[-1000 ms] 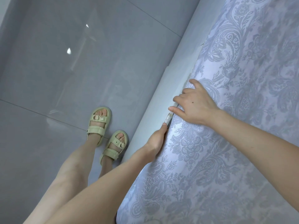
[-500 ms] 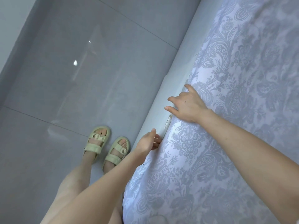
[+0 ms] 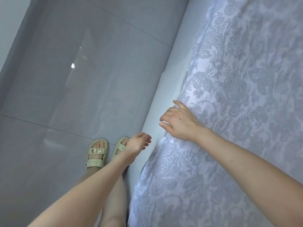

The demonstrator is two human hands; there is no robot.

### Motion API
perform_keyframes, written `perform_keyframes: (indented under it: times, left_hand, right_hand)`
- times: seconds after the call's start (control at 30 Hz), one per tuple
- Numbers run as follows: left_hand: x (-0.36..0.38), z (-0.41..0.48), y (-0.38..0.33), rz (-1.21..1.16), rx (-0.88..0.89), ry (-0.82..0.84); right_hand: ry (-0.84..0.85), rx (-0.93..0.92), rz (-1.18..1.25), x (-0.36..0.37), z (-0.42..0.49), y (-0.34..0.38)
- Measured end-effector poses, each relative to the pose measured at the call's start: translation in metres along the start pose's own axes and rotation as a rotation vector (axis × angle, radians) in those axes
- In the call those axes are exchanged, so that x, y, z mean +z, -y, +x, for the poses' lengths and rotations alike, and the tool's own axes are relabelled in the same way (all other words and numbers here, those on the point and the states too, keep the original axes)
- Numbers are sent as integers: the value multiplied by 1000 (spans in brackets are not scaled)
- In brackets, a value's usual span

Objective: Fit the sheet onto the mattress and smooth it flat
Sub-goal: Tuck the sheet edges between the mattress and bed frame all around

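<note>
Two hands are at the bed's edge, where the patterned sheet [image 3: 229,112] covers the mattress hidden beneath and its hem meets the pale bed side [image 3: 170,79]. The tuck should go best pushed down into that seam in short stretches, pulling taut before smoothing. The right hand [image 3: 180,123] rests on the sheet's edge, fingers loosely spread, gripping nothing, while the left hand [image 3: 137,143] hangs beside the bed side, fingers relaxed, empty.

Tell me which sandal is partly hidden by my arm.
The sandal nearer the bed: the left hand and wrist overlap it, while the other sandal shows whole.
</note>
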State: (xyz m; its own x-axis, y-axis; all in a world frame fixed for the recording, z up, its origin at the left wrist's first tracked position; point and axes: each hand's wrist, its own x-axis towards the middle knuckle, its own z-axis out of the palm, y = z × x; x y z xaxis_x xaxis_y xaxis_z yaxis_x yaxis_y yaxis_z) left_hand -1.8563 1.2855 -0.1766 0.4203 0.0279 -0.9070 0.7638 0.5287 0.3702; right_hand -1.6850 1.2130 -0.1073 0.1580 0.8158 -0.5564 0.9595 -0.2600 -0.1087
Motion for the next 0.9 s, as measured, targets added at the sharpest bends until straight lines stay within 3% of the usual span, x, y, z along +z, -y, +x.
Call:
perform_keyframes:
  times: [0.23,0.47,0.7,0.9]
  left_hand:
    - [15,-44,89,56,-140,159]
    - [38,-49,131,-45,-127,152]
    - [67,-48,131,-237,-180,360]
    - [63,-46,116,46,-194,340]
  right_hand:
    - [349,-164,-69,36,-45,56]
    - [540,-92,-318,56,-28,83]
    - [692,-10,-406,65,-30,98]
    - [849,112,-355,72,-20,107]
